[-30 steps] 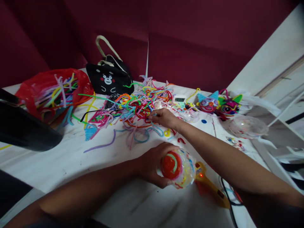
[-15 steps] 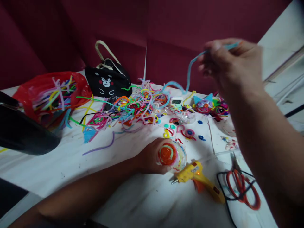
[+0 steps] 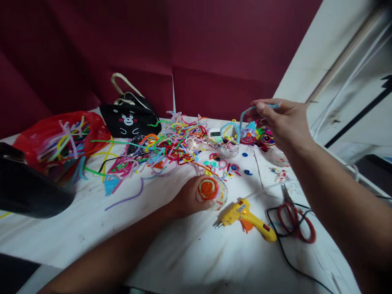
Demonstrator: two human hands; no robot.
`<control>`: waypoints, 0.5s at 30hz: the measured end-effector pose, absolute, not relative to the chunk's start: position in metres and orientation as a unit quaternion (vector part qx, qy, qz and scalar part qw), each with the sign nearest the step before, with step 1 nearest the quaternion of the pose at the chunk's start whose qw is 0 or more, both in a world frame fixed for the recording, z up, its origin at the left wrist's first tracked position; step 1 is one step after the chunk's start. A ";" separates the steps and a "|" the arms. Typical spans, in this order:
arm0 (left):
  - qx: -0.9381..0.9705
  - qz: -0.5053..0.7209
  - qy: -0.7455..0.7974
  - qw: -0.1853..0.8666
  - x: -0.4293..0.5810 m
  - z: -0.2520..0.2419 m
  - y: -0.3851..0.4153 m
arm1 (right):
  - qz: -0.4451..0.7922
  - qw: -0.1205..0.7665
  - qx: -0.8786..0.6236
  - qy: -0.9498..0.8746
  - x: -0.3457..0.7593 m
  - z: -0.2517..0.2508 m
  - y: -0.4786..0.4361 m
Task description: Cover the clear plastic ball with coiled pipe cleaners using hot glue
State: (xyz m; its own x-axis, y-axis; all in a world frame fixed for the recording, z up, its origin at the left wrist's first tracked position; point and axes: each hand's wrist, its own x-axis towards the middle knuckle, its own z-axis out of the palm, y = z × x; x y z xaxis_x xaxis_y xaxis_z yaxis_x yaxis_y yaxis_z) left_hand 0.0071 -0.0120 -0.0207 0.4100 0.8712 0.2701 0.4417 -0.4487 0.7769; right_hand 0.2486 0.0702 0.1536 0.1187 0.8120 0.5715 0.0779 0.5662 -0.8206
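My left hand (image 3: 190,196) is wrapped round a clear ball (image 3: 221,195) that has an orange coiled disc (image 3: 208,189) with a pale green strip on its near side. Held up at the right, my right hand (image 3: 280,116) pinches a light blue pipe cleaner (image 3: 240,122), whose bent length hangs down toward the table. Just right of the ball lies a yellow glue gun (image 3: 245,216), its metal nozzle pointing left. A big tangle of coloured pipe cleaners (image 3: 180,143) spreads behind the ball.
Red-handled scissors (image 3: 295,222) lie among a black cord at the right. Small coiled discs (image 3: 234,167) and a white digital timer (image 3: 214,134) sit behind. At left are a red bag of pipe cleaners (image 3: 99,122), a black bear-face bag (image 3: 128,122) and a black object (image 3: 33,183).
My right hand has come lower with the light blue pipe cleaner, which now hangs clear of the tangle. My left hand keeps its hold on the ball. The view has shifted.
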 end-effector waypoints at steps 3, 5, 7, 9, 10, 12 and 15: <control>0.800 0.329 0.406 0.295 0.006 -0.024 -0.010 | 0.264 0.655 -0.370 -0.604 0.255 0.154 0.063; 0.798 0.325 0.405 0.306 0.005 -0.024 -0.009 | 0.246 0.652 -0.372 -0.614 0.263 0.155 0.057; 0.783 0.322 0.417 0.331 0.005 -0.020 -0.008 | 0.236 0.651 -0.374 -0.617 0.272 0.156 0.050; 0.768 0.315 0.444 0.337 0.005 -0.014 -0.006 | 0.227 0.654 -0.374 -0.617 0.281 0.155 0.042; 0.765 0.312 0.459 0.328 0.006 -0.010 -0.003 | 0.217 0.657 -0.375 -0.616 0.285 0.155 0.037; 0.773 0.299 0.479 0.290 0.006 -0.004 0.006 | 0.195 0.659 -0.387 -0.615 0.292 0.154 0.027; 0.766 0.297 0.511 0.252 0.003 0.003 0.032 | 0.187 0.659 -0.401 -0.609 0.300 0.151 0.014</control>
